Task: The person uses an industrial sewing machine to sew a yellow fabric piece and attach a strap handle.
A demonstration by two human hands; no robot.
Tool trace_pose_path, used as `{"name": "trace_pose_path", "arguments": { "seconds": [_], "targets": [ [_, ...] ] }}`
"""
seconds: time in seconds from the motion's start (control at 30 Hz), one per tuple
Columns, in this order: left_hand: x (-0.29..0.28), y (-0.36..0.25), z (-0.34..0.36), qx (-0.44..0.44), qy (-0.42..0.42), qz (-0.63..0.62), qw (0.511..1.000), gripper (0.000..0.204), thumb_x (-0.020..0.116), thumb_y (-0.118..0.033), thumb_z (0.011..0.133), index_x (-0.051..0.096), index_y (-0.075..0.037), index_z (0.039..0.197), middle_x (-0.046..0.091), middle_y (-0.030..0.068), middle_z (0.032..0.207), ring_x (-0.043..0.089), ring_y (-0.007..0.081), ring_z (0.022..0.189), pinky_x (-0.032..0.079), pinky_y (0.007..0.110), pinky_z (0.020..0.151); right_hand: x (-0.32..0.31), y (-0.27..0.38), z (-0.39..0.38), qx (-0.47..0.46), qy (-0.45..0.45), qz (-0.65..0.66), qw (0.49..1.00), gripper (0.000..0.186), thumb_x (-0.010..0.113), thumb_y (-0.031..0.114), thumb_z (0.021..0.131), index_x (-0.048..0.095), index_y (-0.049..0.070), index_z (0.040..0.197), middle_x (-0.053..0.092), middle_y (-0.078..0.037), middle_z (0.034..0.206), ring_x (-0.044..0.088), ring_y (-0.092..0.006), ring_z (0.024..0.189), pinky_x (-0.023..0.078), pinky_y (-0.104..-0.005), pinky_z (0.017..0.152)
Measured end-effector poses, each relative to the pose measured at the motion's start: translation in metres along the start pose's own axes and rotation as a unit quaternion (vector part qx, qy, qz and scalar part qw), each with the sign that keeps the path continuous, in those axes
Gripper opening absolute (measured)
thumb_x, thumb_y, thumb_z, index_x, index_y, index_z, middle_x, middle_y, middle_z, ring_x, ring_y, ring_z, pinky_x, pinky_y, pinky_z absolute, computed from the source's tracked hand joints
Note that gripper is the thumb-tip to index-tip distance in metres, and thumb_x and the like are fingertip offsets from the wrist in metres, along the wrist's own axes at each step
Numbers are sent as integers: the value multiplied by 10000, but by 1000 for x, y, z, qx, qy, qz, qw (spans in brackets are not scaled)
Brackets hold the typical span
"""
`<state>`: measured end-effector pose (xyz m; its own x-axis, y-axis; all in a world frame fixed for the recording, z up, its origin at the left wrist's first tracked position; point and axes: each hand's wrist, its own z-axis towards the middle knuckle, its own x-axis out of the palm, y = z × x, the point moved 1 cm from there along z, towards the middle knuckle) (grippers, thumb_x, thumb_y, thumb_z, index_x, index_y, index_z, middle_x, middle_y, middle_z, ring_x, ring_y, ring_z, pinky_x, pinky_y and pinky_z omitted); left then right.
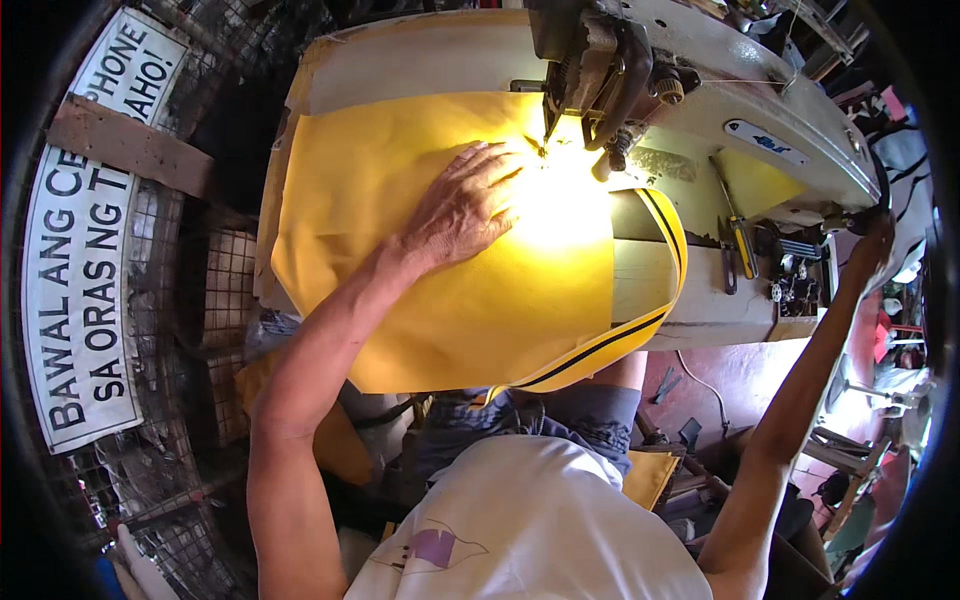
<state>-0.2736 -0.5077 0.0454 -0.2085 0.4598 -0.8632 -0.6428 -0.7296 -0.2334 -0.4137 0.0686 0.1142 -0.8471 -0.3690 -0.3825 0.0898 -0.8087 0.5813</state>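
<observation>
Left hand [465,205] lies open, palm down, on the yellow fabric panel [450,330], apparently to keep it flat under the lit sewing machine [690,105] on the counter [650,285]. Right hand [874,243] is at the machine's right end; grip cannot be determined.

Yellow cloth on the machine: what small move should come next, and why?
Perhaps ease the left hand slightly back while pressing the yellow cloth flat: its fingers lie close to the sewing machine's stitching parts, glare hides some detail there, and the right hand is away at the machine's right end.
</observation>
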Motion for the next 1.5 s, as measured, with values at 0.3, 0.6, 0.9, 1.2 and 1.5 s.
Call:
{"name": "trace_pose_path", "arguments": {
  "seconds": [0.3,0.6,0.9,1.2,1.5],
  "targets": [
    [7,-6,1,-37,-7,25,999,331,577,-137,860,605,-1,1161,577,154,1242,502,320,1247,361,455,1098,-16,35,-189,-201,125,-62,970,430,528,210,1004,484,42,1397,497,-201,1391,452,-355,1300,356,-466,1072],
    [2,-4,1,-36,33,22,999,361,576,-185,895,596,-29,1220,544,132,1322,466,285,1296,331,476,1127,-21,61,-189,-193,147,-79,967,422,516,181,1002,484,51,1402,478,-180,1429,404,-355,1365,312,-461,1115],
    [2,-4,1,-21,20,23,999,335,573,-187,898,613,-24,1189,567,131,1294,481,294,1280,342,472,1110,-21,49,-192,-202,178,-79,960,302,520,139,998,624,24,1258,606,-143,1289,539,-299,1233,404,-410,1050],
    [2,-4,-2,-20,20,27,999,386,562,-216,894,565,-66,1250,543,116,1306,459,291,1292,329,479,1124,-22,54,-194,-198,164,-81,963,285,529,104,985,645,43,1238,625,-126,1256,565,-283,1195,432,-392,1015],
    [3,-2,-6,3,28,27,999,386,613,-170,856,590,-54,1223,553,125,1293,465,311,1290,331,506,1123,-22,57,-194,-209,155,-81,962,302,519,134,993,634,30,1252,600,-131,1308,542,-295,1230,401,-418,1048]
  ]
}}
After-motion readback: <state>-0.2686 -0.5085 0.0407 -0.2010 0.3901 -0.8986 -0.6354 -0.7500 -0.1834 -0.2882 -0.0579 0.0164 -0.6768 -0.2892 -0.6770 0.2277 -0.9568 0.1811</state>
